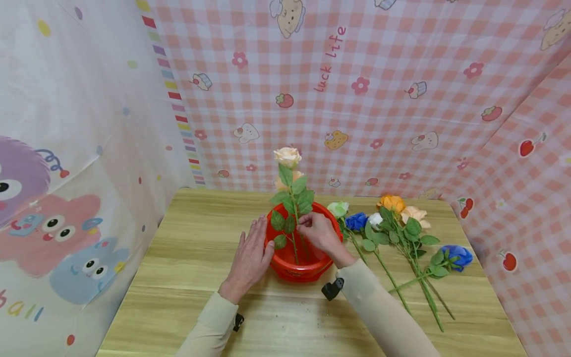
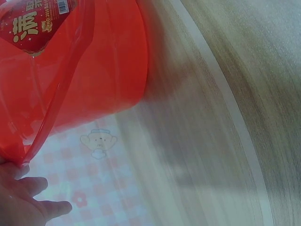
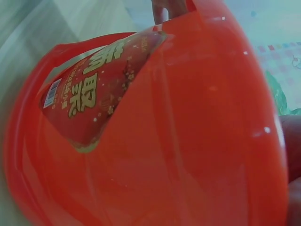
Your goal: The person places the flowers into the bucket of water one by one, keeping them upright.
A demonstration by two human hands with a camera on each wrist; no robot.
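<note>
A red plastic bucket (image 1: 303, 274) stands on the table with artificial roses in it. My right hand (image 1: 320, 232), reaching over its right rim, pinches the green stem of a cream rose (image 1: 287, 156) between thumb and fingers. Behind that bloom, partly hidden, is a peach rose (image 1: 283, 182). Against the bucket's left rim rests my left hand (image 1: 252, 252), fingers extended. The left wrist view has the bucket wall (image 2: 108, 70) with fingertips of the left hand (image 2: 23, 197) by its rim. A red label (image 3: 103, 84) on the bucket fills part of the right wrist view.
Right of the bucket, several loose roses lie on the wooden table (image 1: 192, 258): an orange rose (image 1: 391, 203), a blue rose (image 1: 457, 258), another blue rose (image 1: 356, 221) and a pale green rose (image 1: 338, 208), among others. A checked cloth (image 1: 267, 114) hangs behind.
</note>
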